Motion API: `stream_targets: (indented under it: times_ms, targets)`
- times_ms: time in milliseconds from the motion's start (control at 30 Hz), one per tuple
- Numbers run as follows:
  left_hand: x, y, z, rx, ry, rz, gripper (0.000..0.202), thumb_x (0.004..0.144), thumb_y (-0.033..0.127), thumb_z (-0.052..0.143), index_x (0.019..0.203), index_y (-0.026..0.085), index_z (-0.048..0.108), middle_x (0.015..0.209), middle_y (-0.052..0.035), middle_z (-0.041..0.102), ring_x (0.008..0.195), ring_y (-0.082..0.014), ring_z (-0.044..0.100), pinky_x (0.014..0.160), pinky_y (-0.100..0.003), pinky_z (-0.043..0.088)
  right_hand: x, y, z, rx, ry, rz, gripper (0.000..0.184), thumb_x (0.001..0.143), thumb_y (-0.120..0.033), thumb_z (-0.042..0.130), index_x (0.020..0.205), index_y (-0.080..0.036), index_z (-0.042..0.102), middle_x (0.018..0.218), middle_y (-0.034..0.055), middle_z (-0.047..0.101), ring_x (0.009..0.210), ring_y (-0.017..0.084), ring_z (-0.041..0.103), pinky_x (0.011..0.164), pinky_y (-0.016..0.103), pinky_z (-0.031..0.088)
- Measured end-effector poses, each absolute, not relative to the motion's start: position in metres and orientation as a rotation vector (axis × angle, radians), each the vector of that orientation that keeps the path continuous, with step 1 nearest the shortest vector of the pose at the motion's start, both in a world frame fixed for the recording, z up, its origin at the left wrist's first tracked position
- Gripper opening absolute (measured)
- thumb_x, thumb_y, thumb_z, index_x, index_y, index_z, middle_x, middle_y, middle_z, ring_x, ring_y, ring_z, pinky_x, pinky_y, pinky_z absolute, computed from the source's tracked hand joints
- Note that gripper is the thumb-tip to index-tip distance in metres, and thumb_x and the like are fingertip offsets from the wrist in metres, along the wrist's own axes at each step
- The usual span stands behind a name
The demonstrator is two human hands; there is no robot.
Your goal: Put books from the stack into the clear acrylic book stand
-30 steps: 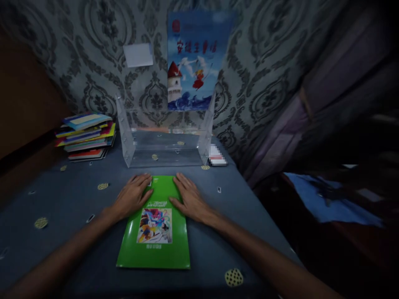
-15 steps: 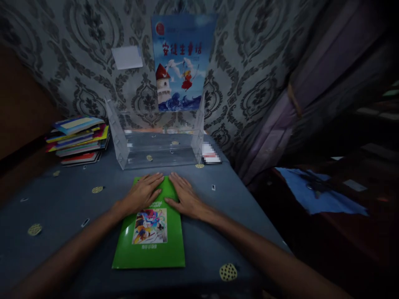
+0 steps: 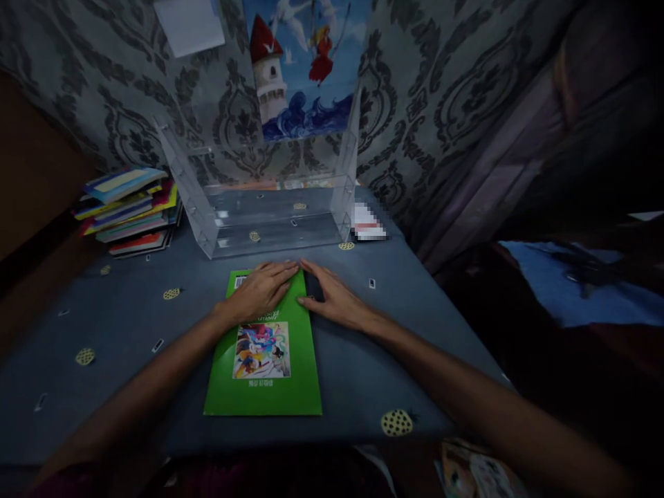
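A green book (image 3: 264, 398) with a colourful picture on its cover lies on the cloth-covered table, its cover print upside down to me. Flat across the upper part of the cover rests my left hand (image 3: 264, 289), fingers stretched toward the top right corner. My right hand (image 3: 335, 297) is at the book's upper right edge. Its thumb points at the side of the cover and its forefinger reaches the corner, with a gap between them; neither hand grasps anything. Just beyond the book stands a clear plastic rack (image 3: 274, 238).
A pile of books (image 3: 129, 211) stands at the left by the wall. Behind the rack is a blue illustrated book cover (image 3: 306, 76), and a white paper (image 3: 191, 28) shows on its left. Right of the table are a curtain (image 3: 498, 173) and a blue cloth-like sheet (image 3: 550, 283).
My right hand has moved off the cover to the book's right edge. The left hand has slid right across the top of the cover. The view has tipped downward.
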State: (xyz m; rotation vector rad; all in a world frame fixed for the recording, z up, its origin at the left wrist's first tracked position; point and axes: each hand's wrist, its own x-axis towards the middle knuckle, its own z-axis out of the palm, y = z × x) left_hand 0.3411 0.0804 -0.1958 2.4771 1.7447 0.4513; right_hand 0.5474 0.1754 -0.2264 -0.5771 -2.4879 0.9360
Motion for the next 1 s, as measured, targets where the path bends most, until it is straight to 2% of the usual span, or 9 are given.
stream_targets:
  times_ms: [200,367,533,767,1000]
  targets:
    - [0.339,0.085,-0.1982,2.476,1.728,0.486,0.046,0.102,0.027,0.039,0.143,0.012,0.052,0.146,-0.0146,0.057,0.136,-0.0253,0.053,0.115,-0.045,0.041,0.5473,0.1773,-0.2255,-0.557,-2.53,0.903,0.078,0.088,-0.041,0.063,0.156,-0.017,0.032,0.155,0.0163,0.047,0.143,0.032,0.045,0.117,0.057,0.039]
    - [0.3377,0.0855,-0.1994,2.466,1.701,0.488,0.047,0.103,0.031,0.037,0.144,0.013,0.051,0.149,-0.0137,0.055,0.142,-0.0248,0.047,0.116,-0.046,0.038,0.5457,0.1773,-0.2256,-0.53,-2.546,0.867,0.077,0.089,-0.042,0.061,0.154,-0.013,0.033,0.156,0.0166,0.046,0.143,0.032,0.044,0.118,0.056,0.037]
    - [0.3369,0.0839,-0.2005,2.471,1.699,0.466,0.048,0.106,0.035,0.033,0.147,0.017,0.049,0.153,-0.012,0.051,0.147,-0.0255,0.04,0.118,-0.048,0.034,0.5466,0.1753,-0.2253,-0.512,-2.583,0.805,0.072,0.093,-0.049,0.054,0.154,-0.017,0.033,0.157,0.0134,0.045,0.144,0.033,0.042,0.118,0.058,0.034]
    - [0.3369,0.0844,-0.1996,2.498,1.683,0.432,0.047,0.106,0.034,0.034,0.144,0.014,0.051,0.151,-0.0137,0.053,0.147,-0.0276,0.04,0.117,-0.047,0.034,0.5486,0.1739,-0.2277,-0.53,-2.623,0.746,0.074,0.095,-0.055,0.05,0.154,-0.015,0.034,0.159,0.0144,0.043,0.146,0.032,0.04,0.12,0.054,0.033]
    - [0.338,0.0829,-0.2036,2.49,1.725,0.438,0.044,0.104,0.031,0.038,0.143,0.016,0.053,0.15,-0.0132,0.053,0.147,-0.0267,0.04,0.116,-0.047,0.034,0.5508,0.1716,-0.2269,-0.52,-2.619,0.737,0.071,0.096,-0.058,0.046,0.154,-0.018,0.036,0.157,0.0142,0.045,0.144,0.034,0.043,0.117,0.059,0.034]
